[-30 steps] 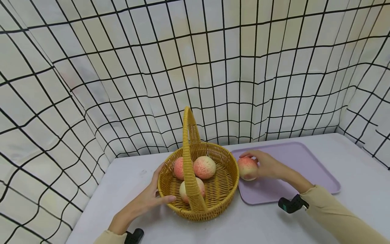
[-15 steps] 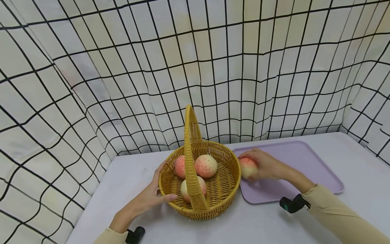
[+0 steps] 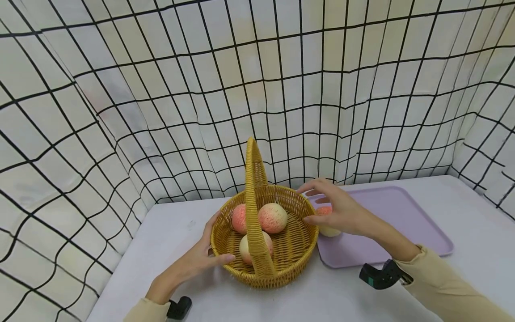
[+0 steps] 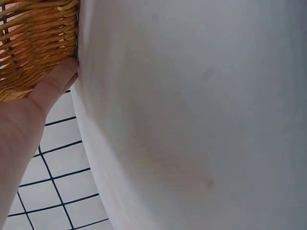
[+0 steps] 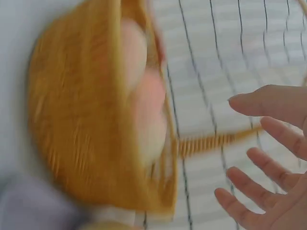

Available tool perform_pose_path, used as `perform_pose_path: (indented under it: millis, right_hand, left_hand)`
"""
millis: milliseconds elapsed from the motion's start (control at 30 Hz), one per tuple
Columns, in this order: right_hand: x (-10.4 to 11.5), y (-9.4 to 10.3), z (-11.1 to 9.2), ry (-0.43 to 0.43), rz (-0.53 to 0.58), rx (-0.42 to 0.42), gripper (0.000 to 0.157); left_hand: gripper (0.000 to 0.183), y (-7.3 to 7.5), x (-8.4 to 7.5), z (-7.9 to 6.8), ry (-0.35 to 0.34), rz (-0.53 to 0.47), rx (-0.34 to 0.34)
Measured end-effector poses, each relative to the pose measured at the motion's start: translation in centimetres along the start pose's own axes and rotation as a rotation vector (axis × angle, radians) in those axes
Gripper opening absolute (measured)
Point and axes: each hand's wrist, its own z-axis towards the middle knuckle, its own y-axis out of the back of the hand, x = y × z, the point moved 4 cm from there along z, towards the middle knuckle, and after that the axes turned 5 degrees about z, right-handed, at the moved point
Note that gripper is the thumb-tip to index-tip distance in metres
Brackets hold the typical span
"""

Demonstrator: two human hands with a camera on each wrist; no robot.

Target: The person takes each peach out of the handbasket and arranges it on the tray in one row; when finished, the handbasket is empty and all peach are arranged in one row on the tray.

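"The right hand [image 3: 342, 210] is hovering at the right rim of the basket [image 3: 289, 243], with the fingers standing apart, and it is holding nothing."

"And what is the left hand [image 3: 201, 257] doing?"

"It is resting against the left side of the basket. Its fingers are lying straight along the outer wall, and the thumb is reaching to the near left rim."

"How is the basket looking?"

"It is showing a golden-brown weave and a round shape, and a tall arched handle [image 3: 252, 201] is rising above it. It is standing upright on the white table [image 3: 306, 299], near the far edge and towards the left edge."

"Which fruits are lying inside?"

"The left peach [image 3: 238, 219], the far peach [image 3: 272, 218] and the near peach [image 3: 243, 250]. They are showing cream yellow with pinkish-red speckles. The handle is partly covering the left one and the near one."

"Is another one lying outside?"

"Yes, the outer peach [image 3: 330, 231] is lying at the left edge of the lilac tray [image 3: 390, 219], just beside the basket. It is looking reddish above and pale yellow below, and the right hand is hiding a part of it. The tray is stretching along the table's far edge, towards the far right corner."

"How many are you counting?"

"I am counting four peaches, one basket, one tray and two hands."
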Motion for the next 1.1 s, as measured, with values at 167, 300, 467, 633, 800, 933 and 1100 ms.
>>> perform_pose_path:
  millis: [167,300,467,633,800,933,1100]
  right_hand:
    - [2.8,-3.5,1.3,0.078,0.12,0.062,0.051]
    - [2.2,-6.7,2.0,0.059,0.186,0.118,0.044]
    - [0.7,-9.9,2.5,0.041,0.11,0.186,0.043]
    - [-0.2,-11.7,2.8,0.054,0.111,0.236,0.044]
    - [-0.4,-12.8,3.2,0.042,0.096,0.337,0.042]
    - [-0.2,-13.6,3.5,0.077,0.064,0.418,0.038]
    - [-0.1,-14.1,3.8,0.126,0.032,0.451,0.033]
  left_hand:
    - [0.117,0.0,-0.6,0.5,0.014,0.008,0.034]
    - [0.118,-0.2,-0.7,0.6,0.021,0.003,0.046]
    - [0.118,-0.2,-0.7,0.4,0.028,0.004,0.041]
    - [0.118,-0.1,-0.6,0.1,0.034,0.016,0.028]
    - [0.117,0.0,-0.4,0.0,0.042,0.023,0.019]
    - [0.117,0.0,-0.3,-0.1,0.053,0.022,0.015]
    - [0.116,0.1,-0.2,-0.2,0.053,0.022,0.015]
